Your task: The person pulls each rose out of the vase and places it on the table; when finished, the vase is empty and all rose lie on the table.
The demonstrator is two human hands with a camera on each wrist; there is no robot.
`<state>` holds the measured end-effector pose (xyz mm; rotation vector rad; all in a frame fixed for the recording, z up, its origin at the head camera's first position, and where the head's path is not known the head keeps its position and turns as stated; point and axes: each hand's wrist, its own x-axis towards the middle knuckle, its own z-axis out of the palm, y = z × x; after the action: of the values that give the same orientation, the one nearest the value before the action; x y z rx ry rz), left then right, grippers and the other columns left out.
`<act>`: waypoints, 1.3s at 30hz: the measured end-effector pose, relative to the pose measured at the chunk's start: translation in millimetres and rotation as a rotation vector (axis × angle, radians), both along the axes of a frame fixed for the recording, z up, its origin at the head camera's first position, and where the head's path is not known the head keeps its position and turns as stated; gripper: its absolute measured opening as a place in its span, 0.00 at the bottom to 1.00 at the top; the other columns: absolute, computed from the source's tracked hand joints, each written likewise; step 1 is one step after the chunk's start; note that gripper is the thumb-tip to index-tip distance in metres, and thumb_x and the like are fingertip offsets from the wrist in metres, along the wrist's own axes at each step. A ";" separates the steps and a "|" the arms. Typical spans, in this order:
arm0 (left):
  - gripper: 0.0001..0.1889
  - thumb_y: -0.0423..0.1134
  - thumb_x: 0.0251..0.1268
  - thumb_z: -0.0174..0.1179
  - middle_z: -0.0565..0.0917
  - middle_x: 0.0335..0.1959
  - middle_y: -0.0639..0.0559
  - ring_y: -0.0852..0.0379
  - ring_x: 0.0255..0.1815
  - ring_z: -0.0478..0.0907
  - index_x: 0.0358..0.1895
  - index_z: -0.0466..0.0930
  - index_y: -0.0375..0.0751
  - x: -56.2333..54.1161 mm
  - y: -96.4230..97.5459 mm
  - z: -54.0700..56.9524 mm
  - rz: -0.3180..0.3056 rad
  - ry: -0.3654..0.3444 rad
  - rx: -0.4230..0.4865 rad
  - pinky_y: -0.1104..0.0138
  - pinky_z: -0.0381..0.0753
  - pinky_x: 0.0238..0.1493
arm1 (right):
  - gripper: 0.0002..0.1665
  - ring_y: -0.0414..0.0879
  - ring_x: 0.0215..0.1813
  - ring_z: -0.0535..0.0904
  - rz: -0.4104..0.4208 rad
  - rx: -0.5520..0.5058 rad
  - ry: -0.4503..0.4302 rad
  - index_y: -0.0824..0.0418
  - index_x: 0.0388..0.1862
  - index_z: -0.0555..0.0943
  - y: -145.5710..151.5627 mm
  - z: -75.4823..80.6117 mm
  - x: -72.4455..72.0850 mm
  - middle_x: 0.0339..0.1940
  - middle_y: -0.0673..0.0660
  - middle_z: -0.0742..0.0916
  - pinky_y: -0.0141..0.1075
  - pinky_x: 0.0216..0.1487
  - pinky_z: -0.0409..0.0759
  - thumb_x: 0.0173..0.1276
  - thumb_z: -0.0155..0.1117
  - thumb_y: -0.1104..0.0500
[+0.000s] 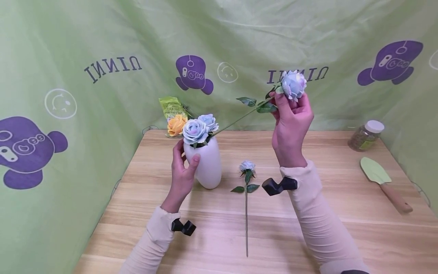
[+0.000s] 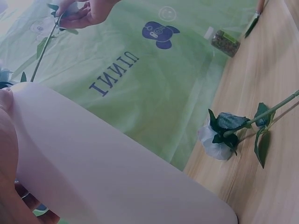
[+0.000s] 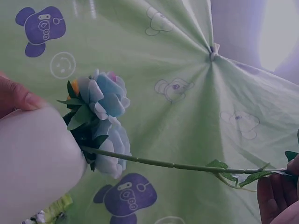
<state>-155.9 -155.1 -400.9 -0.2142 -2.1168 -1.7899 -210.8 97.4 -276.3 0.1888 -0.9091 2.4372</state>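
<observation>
Here, one table carried one white vase, mouth up and roughly upright, the fingers of the left hand wrapped round its upper side. The right hand had its fingers clamped on one blue rose near its bloom, the stem slanting down leftward to the vase's mouth. One paler rose lay lengthwise, bloom at the far end. Two blue blooms crowded the mouth, one orange bloom beside them.

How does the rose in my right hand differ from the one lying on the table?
The held rose is aloft in your right hand, its stem slanting down to the vase; the table rose lies flat, untouched. The held rose looks bluer, the table rose paler. Both have green leaves and long stems.
</observation>
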 end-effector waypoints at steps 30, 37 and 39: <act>0.44 0.62 0.66 0.60 0.65 0.72 0.46 0.52 0.73 0.60 0.76 0.53 0.43 0.4 -1.9 -4.2 -0.026 0.038 -0.013 0.45 0.58 0.72 | 0.17 0.45 0.34 0.83 0.211 -0.255 -0.404 0.66 0.50 0.78 39.0 -55.3 -49.5 0.34 0.57 0.86 0.32 0.39 0.85 0.63 0.70 0.69; 0.44 0.62 0.66 0.60 0.65 0.73 0.46 0.53 0.73 0.60 0.76 0.53 0.43 -0.1 -2.3 -5.1 -0.025 0.045 -0.017 0.47 0.59 0.72 | 0.17 0.46 0.39 0.83 0.289 -0.344 -0.473 0.66 0.49 0.78 52.7 -67.6 -54.6 0.35 0.59 0.86 0.33 0.43 0.85 0.62 0.70 0.70; 0.44 0.63 0.66 0.60 0.65 0.73 0.46 0.53 0.73 0.60 0.76 0.53 0.42 -0.4 -2.7 -5.2 -0.022 0.054 -0.017 0.48 0.59 0.72 | 0.17 0.46 0.38 0.83 0.305 -0.359 -0.478 0.66 0.49 0.78 56.6 -69.2 -55.3 0.34 0.59 0.87 0.33 0.43 0.85 0.62 0.70 0.70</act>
<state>-156.4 -157.8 -406.1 -0.2877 -2.1005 -1.7590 -266.1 154.0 -345.5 -0.4318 -0.6412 2.9465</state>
